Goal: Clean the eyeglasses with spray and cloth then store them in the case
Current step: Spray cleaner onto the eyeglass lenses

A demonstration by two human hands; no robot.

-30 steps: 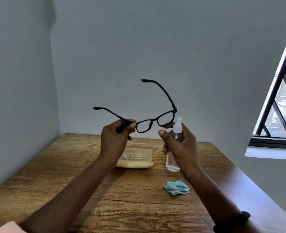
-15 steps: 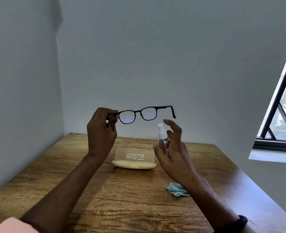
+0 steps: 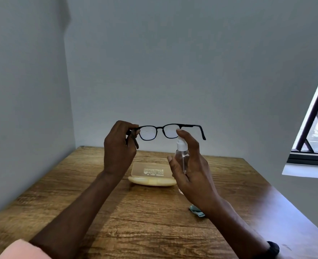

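Head view, single entry. A pair of black-framed eyeglasses [image 3: 161,130] is being held up in the air above the far half of a wooden table [image 3: 128,219], lenses facing the camera, fine droplets or haze showing on both lenses. The frame is being pinched at its left hinge end by the left hand [image 3: 119,147], whose fingers are being kept closed around that corner; the temple arm on that side is folded down beside the fingers, while the opposite temple arm is being left free, its tip hooking downward. A small clear spray bottle [image 3: 182,157] with a white nozzle is being held upright in the right hand [image 3: 189,165], fingers wrapped about its body and the index finger [image 3: 182,134] being rested on top of the nozzle, just below the right-hand lens. A cream eyeglass case [image 3: 151,174], lid raised, is being left on the table under and behind the hands. A light blue cloth [image 3: 196,211] is lying on the table nearer the camera, mostly hidden by the right forearm. A dark band [image 3: 273,248] is being worn on the right wrist, and a pink sleeve [image 3: 21,250] on the left arm. A window [image 3: 315,131] is showing at the right edge.
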